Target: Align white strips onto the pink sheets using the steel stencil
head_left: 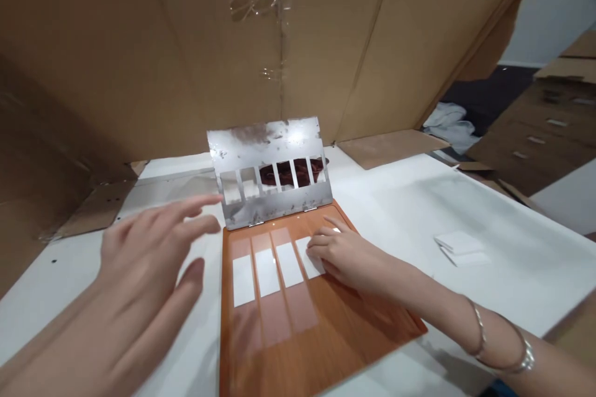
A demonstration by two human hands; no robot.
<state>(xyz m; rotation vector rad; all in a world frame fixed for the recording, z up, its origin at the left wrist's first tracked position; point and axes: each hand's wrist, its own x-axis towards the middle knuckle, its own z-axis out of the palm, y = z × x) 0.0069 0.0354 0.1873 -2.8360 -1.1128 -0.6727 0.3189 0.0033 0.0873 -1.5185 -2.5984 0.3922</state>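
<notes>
Right hand (338, 255) down at the row, its fingers bent over the fourth card (313, 268) from the left; whether they pinch it or merely rest on it, I cannot tell, the hand hides its right side. Left of those fingers, three more cards (267, 273) lie on the brown board (274, 366), gaps between them, and a white sliver (336, 231) peeks out just past the knuckles. Over on the other side, the left hand (149, 257) hangs with thumb and fingers parted, nothing between them, index tip close to the left edge of the metal plate (265, 147); touching or not, hard to call! That plate leans up beyond both sets of fingers, along the board's far edge, a dark red bundle (302, 172) showing through its slots, the white bench (386, 198) all around.

Now the danger: the cards look thin and the board glossy, so a sideways drag of the right fingers could skew the fourth card or slide it into its neighbour. And the plate: a nudge from the left fingertips could tip it down towards the right hand, catching fingers or knocking cards out of line
</notes>
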